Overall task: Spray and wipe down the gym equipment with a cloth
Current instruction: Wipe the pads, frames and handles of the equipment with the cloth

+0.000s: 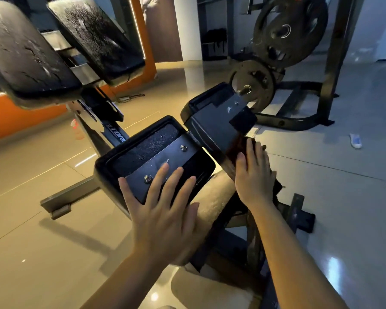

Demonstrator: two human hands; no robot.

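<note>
- Black padded gym equipment fills the head view: two flipped pads sit mid-frame with their undersides and metal mounting plates facing up, the near pad (152, 157) at centre and the far pad (216, 121) just up and right of it
- Left hand (165, 210), lower centre of the frame, lies flat with fingers spread on the near pad's metal plate, touching it beside a bolt
- Right hand (254, 175), right of centre, presses a dark cloth (239, 150) against the lower edge of the far pad; its fingers are straight and close together, and most of the cloth is hidden under the palm
- Two more black pads (54, 45) stand in the upper left, their surfaces speckled with droplets
- Weight plates (288, 32) hang on a dark rack in the upper right
- Glossy beige floor tiles (321, 152) surround the equipment, with an orange wall band (20, 112) at the left edge
</note>
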